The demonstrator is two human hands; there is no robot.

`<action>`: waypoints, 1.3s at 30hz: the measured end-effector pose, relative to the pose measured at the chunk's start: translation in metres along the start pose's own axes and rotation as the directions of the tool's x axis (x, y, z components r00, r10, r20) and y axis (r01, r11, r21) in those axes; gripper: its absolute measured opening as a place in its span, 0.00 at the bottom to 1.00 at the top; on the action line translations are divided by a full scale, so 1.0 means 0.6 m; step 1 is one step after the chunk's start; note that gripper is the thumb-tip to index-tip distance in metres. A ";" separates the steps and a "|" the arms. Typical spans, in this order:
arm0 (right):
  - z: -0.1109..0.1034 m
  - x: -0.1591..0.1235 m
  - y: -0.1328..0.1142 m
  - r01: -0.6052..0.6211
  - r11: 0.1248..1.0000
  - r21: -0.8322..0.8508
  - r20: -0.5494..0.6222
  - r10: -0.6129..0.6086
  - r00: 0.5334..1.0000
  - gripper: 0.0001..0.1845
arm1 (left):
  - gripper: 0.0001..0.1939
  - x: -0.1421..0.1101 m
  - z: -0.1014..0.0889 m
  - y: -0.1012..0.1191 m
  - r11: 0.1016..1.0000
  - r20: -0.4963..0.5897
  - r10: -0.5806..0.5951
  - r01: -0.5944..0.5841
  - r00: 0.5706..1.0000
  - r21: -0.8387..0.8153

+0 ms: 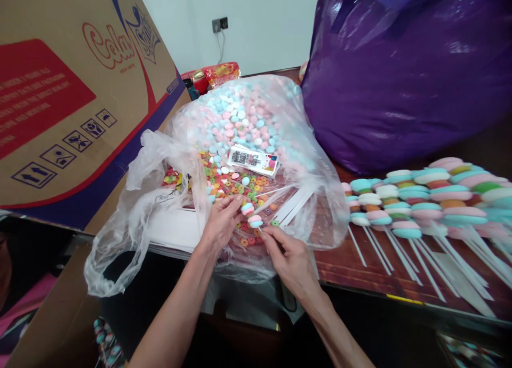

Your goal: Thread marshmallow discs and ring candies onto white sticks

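Observation:
Between my hands is a marshmallow skewer [255, 223], a white stick carrying pink, white and blue marshmallows with a coloured ring between them. My right hand [291, 258] pinches the stick below the lowest marshmallow. At the other end, the fingers of my left hand [222, 221] are closed against the top marshmallow. Under both hands, loose fruit-coloured rings [250, 241] lie spread on clear plastic. Pink, white and blue loose marshmallows [240, 124] fill the large clear plastic bag [320, 197] just beyond. A stack of printed labels [253, 160] and a bundle of white sticks [295, 205] rest there too.
Finished-looking marshmallow skewers [412, 202] lie in rows on the brown table [340, 274] at the right. Behind them bulges a big purple bag [400, 80]. A tall cardboard box [80, 90] stands at the left, with a crumpled plastic bag handle [120, 250] hanging before it.

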State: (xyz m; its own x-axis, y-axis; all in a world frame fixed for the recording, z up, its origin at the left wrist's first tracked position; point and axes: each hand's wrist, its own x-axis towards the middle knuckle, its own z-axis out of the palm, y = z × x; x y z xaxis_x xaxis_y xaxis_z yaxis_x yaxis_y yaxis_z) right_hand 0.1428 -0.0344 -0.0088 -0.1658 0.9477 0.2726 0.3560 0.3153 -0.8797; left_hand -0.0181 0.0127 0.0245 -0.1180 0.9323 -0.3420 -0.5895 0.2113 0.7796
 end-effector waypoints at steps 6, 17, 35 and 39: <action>0.003 -0.001 0.002 0.050 0.998 -0.039 -0.020 -0.051 0.999 0.13 | 0.13 -0.012 0.015 -0.016 0.989 -0.008 -0.124 0.123 0.992 -0.088; 0.002 -0.010 0.008 0.007 0.998 -0.064 -0.167 -0.018 0.986 0.14 | 0.21 -0.018 0.029 -0.043 0.973 0.174 -0.102 0.062 0.979 0.223; 0.005 -0.008 0.015 -0.084 0.996 -0.039 -0.133 0.078 0.988 0.16 | 0.13 0.108 0.037 0.020 -0.277 0.372 0.362 -0.282 0.855 0.919; 0.003 -0.007 0.009 -0.073 0.996 -0.046 -0.127 0.067 0.990 0.16 | 0.15 0.114 0.020 0.054 -0.319 0.323 0.499 -0.176 0.804 0.931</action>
State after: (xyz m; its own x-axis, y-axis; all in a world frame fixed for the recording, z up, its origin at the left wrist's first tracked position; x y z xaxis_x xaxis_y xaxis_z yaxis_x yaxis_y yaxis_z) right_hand 0.1439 -0.0369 -0.0155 -0.0238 0.9652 0.2603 0.4090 0.2470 -0.8785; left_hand -0.0357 0.0872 0.0328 -0.1314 0.9500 0.2834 0.9528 0.0422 0.3006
